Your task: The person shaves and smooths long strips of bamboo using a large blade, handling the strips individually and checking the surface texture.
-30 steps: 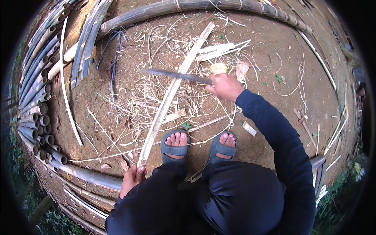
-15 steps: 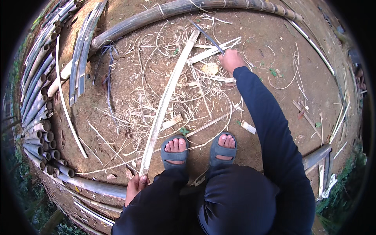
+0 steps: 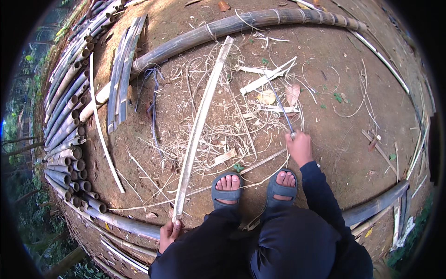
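The person's left hand is pinching the near end of a strip between thumb and bent fingers; the right hand is gripping a knife in a closed fist, apart from the strip, which is slanting over shavings, long, narrow and pale

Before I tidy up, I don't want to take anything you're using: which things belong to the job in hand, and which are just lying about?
In use:
pale strip, near end in the left hand
long-bladed knife, in the right hand

Apparently just lying about:
pale shavings
dry leaf
dark split strips
stacked bamboo poles
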`<state>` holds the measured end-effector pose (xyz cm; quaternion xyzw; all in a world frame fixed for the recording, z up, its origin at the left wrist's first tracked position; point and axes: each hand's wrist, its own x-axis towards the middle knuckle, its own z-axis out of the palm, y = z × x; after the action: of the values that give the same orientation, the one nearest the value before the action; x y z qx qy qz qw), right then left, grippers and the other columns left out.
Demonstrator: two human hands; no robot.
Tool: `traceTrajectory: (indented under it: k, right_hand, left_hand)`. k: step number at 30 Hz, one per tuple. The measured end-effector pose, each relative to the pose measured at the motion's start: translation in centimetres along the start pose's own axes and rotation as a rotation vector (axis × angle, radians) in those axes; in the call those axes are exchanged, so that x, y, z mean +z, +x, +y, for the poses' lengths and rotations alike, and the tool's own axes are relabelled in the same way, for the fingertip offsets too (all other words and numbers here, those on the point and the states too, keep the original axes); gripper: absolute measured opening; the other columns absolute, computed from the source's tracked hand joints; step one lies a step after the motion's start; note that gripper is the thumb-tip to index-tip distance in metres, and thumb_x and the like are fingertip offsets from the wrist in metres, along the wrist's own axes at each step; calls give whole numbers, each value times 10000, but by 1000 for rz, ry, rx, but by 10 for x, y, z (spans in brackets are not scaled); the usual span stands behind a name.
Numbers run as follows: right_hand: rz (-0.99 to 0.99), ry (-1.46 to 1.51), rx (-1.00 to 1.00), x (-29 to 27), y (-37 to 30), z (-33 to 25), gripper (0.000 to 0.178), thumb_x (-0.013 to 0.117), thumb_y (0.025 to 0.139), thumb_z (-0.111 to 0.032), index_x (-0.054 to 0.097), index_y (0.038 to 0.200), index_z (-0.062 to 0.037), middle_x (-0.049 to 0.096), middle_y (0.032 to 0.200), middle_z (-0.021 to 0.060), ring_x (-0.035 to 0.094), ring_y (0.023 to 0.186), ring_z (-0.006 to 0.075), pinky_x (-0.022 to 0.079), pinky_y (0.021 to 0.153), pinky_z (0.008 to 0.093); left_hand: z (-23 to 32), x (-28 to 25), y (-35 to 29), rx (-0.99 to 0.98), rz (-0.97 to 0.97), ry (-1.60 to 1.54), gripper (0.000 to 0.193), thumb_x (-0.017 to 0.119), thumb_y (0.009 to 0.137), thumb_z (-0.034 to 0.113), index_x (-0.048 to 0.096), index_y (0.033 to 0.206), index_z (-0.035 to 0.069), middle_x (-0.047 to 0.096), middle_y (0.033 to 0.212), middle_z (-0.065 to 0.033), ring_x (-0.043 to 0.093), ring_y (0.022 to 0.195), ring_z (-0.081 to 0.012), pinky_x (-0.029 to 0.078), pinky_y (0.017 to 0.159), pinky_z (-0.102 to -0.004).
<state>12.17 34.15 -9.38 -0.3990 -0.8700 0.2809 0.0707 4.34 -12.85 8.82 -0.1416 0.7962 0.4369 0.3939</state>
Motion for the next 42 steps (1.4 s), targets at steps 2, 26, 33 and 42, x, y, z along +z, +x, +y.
traceTrajectory:
  k: [2,26,33,42]
  right_hand:
    - [37,0,62,-11,-30,14,307,659,863,-244,637,759,44,622,659,263,645,631,426,510,578,491]
    - [3,-19,320,-10,-121,42,381,679,802,-206,559,1117,-29,637,1064,209,632,977,406,507,822,500]
    - [141,-80,290,-1,-123,45,377,666,788,-235,576,1111,-61,659,1031,162,651,927,381,518,773,493]
    - [162,-71,319,6,-125,40,362,680,757,-219,579,1080,-88,661,1000,141,650,894,381,508,749,497]
  left_hand:
    - [-6,-10,-3,66,33,17,365,496,1036,330,594,857,27,477,620,45,386,551,-46,301,508,-250]
    - [119,-68,-45,769,1106,1522,379,722,797,361,524,938,71,517,831,-86,563,799,-272,418,687,-383]
    - [98,-158,-84,697,1104,1692,341,671,832,335,515,959,59,539,879,-109,578,832,-298,439,713,-411]
    - [27,-120,-57,618,1187,1291,383,746,818,344,530,951,57,582,827,-130,604,753,-346,458,645,-434]
